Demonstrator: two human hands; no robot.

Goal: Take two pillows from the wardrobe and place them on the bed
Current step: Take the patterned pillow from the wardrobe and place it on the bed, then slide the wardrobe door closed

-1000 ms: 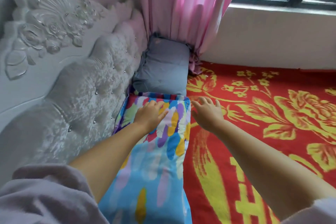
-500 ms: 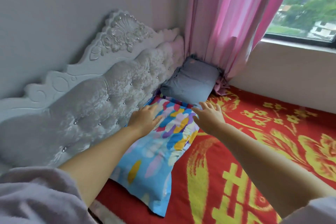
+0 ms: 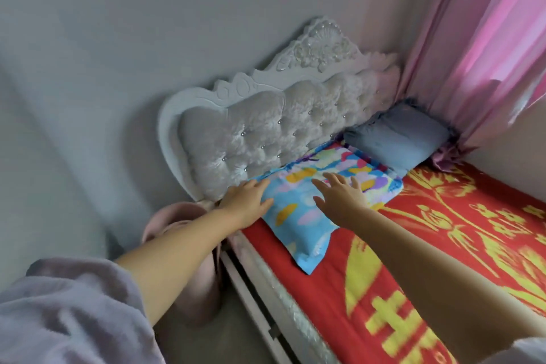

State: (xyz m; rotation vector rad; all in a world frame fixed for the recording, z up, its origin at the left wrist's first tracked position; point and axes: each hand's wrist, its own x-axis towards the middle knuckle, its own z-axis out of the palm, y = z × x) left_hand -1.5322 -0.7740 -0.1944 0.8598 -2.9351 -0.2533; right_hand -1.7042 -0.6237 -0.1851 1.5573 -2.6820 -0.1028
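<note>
A blue pillow with colourful patches [image 3: 307, 210] lies flat on the bed [image 3: 443, 233], which has a red and yellow cover, close to the tufted white headboard [image 3: 266, 133]. A plain grey-blue pillow [image 3: 399, 139] lies beyond it in the corner under the curtain. My left hand [image 3: 245, 201] rests with fingers spread on the near left edge of the colourful pillow. My right hand [image 3: 339, 195] hovers open over its middle, holding nothing. No wardrobe shows in this view.
A pink curtain [image 3: 472, 53] hangs at the far right over the bed's corner. A pink rounded object [image 3: 189, 260] stands on the floor beside the bed frame [image 3: 266, 304], under my left arm. A grey wall fills the left.
The view has pulled back and swung left, so more wall, floor and bed edge show. Both hands have slid back along the colourful pillow toward its near end.
</note>
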